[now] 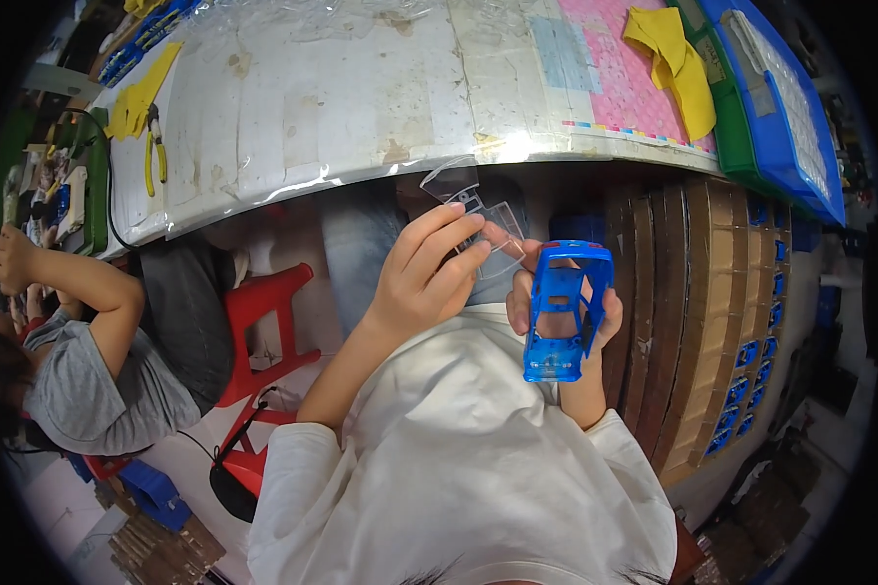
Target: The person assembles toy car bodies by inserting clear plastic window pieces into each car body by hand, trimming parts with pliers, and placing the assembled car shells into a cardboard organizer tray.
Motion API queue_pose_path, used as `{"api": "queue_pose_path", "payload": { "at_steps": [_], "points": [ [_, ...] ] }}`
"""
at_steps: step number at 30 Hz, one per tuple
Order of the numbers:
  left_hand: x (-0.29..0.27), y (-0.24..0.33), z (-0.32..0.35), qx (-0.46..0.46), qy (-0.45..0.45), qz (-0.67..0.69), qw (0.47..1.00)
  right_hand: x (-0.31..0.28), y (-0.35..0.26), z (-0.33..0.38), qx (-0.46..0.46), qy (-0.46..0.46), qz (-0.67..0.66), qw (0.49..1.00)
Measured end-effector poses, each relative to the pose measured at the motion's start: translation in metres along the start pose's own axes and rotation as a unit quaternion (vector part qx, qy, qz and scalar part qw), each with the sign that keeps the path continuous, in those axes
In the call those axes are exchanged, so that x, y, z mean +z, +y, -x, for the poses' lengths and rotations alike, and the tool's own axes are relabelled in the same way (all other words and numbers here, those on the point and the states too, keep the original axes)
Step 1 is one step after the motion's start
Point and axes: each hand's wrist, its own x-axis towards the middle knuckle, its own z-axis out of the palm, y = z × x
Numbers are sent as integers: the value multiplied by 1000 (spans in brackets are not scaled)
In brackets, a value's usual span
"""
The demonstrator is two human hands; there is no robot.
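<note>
Item, far left: a seated co-worker in a grey short-sleeved top [73, 385], arm bent up, beside a red plastic stool [263, 322]. Item, on the worn plastic-covered workbench [361, 107]: yellow-handled pliers [154, 146] and a yellow cloth [139, 97] near its left end. Item, below the bench edge: the left hand [424, 278], fingers curled and pinching a clear, thin moulded plastic window insert [473, 210] that sticks up above the fingertips. Item, just right of it: the right hand [566, 327], fingers wrapped round a blue plastic toy car body shell [564, 312], held with its hollow side toward the wearer, window openings showing bare. The clear piece touches or nearly touches the shell's upper left corner; I cannot tell which. By my reckoning the insert is picked and brought up but not yet seated in the shell, so the fitting itself is left. Item, right: stacked brown cardboard trays [698, 322] with more blue shells [746, 385] in rows, and a blue plastic crate [785, 107] at the bench's far right, another yellow cloth [675, 63] beside it.
</note>
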Motion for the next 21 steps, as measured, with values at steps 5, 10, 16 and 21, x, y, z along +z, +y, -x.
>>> {"api": "queue_pose_path", "payload": {
  "at_steps": [5, 10, 16, 21],
  "points": [
    [-1, 3, -2, -19, 20, 52, 998, -9, 3, -5, 16, -24, -76, 997],
    [-10, 8, -9, -73, 31, 109, 991, -14, 1, -16, 66, 22, -86, 994],
    [-19, 6, -10, -50, 87, 109, 989, 1, -6, -62, -167, 78, 141, 973],
    [-11, -8, -24, -91, 126, 82, 984, -19, 6, -127, -381, 116, 330, 856]
  ]
}}
